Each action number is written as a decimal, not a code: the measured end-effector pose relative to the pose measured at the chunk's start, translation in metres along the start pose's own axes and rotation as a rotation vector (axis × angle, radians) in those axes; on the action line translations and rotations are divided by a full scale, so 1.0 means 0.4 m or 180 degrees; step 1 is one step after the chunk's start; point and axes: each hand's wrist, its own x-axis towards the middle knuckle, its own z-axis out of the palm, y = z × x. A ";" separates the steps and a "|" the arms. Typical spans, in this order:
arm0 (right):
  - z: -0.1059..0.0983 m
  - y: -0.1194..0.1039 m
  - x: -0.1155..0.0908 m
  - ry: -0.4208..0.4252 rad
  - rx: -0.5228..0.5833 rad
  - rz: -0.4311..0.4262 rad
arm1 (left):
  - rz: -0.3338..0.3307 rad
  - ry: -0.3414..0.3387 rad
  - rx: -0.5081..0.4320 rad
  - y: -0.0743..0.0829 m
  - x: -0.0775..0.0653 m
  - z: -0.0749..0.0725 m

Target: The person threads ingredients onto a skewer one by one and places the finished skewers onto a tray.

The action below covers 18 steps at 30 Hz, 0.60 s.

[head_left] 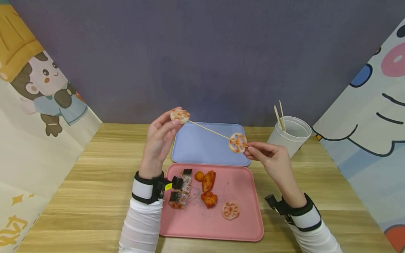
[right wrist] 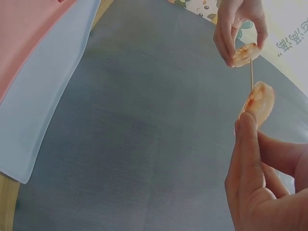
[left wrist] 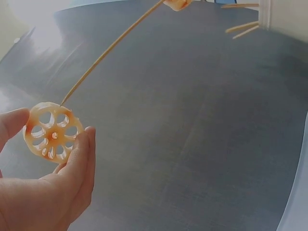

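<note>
My left hand [head_left: 159,137] pinches a lotus root slice [head_left: 179,116] by its edges between thumb and fingers, raised over the back of the table. In my right hand [head_left: 272,158] is the near end of a thin bamboo skewer [head_left: 209,130], gripped between thumb and fingertips. A second lotus root slice [head_left: 237,142] is threaded on that skewer, close to the right fingertips. The skewer slants up to the left, its pointed tip right at the rim of the left hand's slice [left wrist: 54,135] in the left wrist view.
Below the hands lies a pink tray [head_left: 243,189] with a third lotus root slice [head_left: 230,211], glazed brown pieces [head_left: 209,181], an orange ball [head_left: 199,176] and dark-skinned chunks [head_left: 178,199]. Behind it is a blue tray [head_left: 205,151]. At right, a white cup [head_left: 288,138] holds skewers.
</note>
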 end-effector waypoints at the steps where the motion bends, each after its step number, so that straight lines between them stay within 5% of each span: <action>1: 0.000 0.001 0.000 0.0002 0.0002 0.0003 | -0.0006 0.0002 -0.0009 0.000 0.000 0.000; 18: -0.002 0.002 -0.001 0.0005 0.0033 -0.0024 | -0.0023 -0.0077 -0.0044 -0.001 -0.002 -0.002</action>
